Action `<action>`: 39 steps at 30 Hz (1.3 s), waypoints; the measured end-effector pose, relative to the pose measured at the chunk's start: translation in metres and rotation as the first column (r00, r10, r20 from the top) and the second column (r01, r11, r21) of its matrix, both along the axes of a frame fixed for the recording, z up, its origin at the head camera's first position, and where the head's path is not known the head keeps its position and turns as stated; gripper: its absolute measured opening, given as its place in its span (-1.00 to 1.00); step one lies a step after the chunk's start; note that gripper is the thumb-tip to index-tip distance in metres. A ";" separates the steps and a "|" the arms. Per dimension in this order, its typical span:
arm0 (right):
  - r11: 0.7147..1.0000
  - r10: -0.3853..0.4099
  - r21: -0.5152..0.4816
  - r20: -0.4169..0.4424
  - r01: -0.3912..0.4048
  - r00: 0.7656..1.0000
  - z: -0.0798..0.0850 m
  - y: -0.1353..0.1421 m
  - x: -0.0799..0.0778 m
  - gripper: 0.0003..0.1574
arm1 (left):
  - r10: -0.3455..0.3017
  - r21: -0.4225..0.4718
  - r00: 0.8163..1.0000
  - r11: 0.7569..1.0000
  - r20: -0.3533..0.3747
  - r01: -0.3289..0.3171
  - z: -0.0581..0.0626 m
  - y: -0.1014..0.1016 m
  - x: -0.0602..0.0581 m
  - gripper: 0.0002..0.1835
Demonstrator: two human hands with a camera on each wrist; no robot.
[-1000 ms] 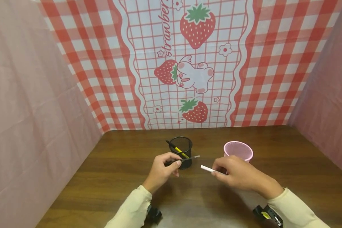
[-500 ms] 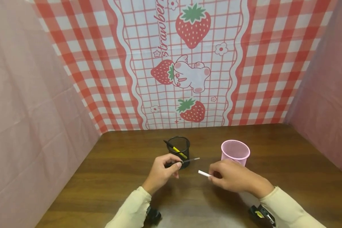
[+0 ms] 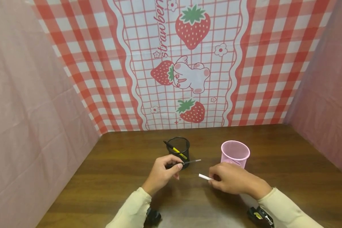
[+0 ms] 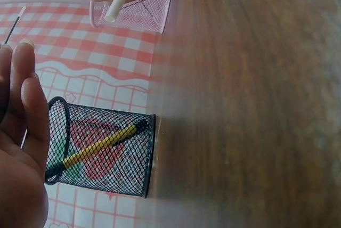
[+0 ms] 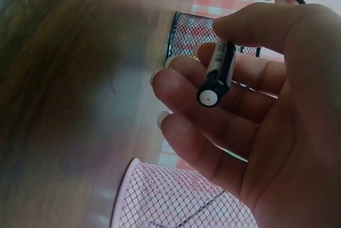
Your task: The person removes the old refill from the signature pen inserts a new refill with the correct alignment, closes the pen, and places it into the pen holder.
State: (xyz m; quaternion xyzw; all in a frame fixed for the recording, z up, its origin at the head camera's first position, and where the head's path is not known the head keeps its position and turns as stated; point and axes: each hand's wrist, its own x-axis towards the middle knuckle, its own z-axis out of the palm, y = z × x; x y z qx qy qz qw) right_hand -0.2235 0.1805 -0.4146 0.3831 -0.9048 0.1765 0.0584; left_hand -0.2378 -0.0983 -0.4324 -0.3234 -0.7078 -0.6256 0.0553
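Observation:
In the head view my left hand (image 3: 162,172) pinches a thin dark rod with a pale tip (image 3: 193,161) between thumb and fingers; the tip points right. Its kind cannot be told. My right hand (image 3: 231,180) pinches a white pen-like tube (image 3: 205,176), whose white end faces the left hand. The right wrist view shows the near end of this tube (image 5: 217,76), with a black strip, a black collar and a white centre. The two pieces are apart. Just behind the left hand stands a black mesh cup (image 3: 185,145) holding a yellow and black pen (image 3: 178,150).
A pink mesh cup (image 3: 235,155) stands upright behind the right hand; a dark slanting line shows through its mesh. Both cups stand on the brown wooden table (image 3: 125,152). A red-checked strawberry cloth (image 3: 188,79) hangs behind, with pink cloth (image 3: 40,95) at the sides.
The right hand has come slightly left and down with the white tube, uncovering more of the pink cup. The left hand stays almost where it was. The head view has shifted slightly.

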 end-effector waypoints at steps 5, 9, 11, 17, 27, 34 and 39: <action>1.000 -0.005 0.021 -0.019 0.005 1.000 -0.001 0.002 -0.001 -0.74 | 0.001 -0.015 1.000 1.000 -0.005 -0.001 0.002 0.001 -0.001 -0.88; 0.999 -0.005 0.041 -0.035 0.006 0.999 -0.001 0.003 -0.003 -0.74 | -0.001 -0.018 1.000 1.000 -0.011 0.001 0.005 0.002 -0.002 -0.88; 0.999 -0.009 0.052 -0.042 0.011 0.999 -0.001 0.004 -0.003 -0.74 | -0.002 -0.017 1.000 1.000 -0.010 0.002 0.006 0.002 -0.002 -0.88; 0.998 -0.018 0.065 -0.038 0.021 0.999 -0.005 0.004 -0.003 -0.74 | -0.009 -0.015 1.000 1.000 0.004 0.009 0.005 0.002 0.001 -0.89; 0.997 -0.027 0.068 -0.039 0.030 0.999 -0.010 0.005 0.000 -0.71 | -0.018 -0.049 1.000 0.999 0.011 0.019 0.002 0.002 0.004 -0.89; 0.994 -0.036 0.101 -0.059 0.042 0.998 -0.011 0.004 0.000 -0.65 | -0.009 -0.061 1.000 0.998 0.006 0.010 0.002 0.002 0.004 -0.84; 0.992 -0.035 0.116 -0.070 0.043 0.997 -0.010 0.004 -0.001 -0.62 | 0.004 -0.055 1.000 0.998 0.003 -0.004 0.002 0.002 0.003 -0.87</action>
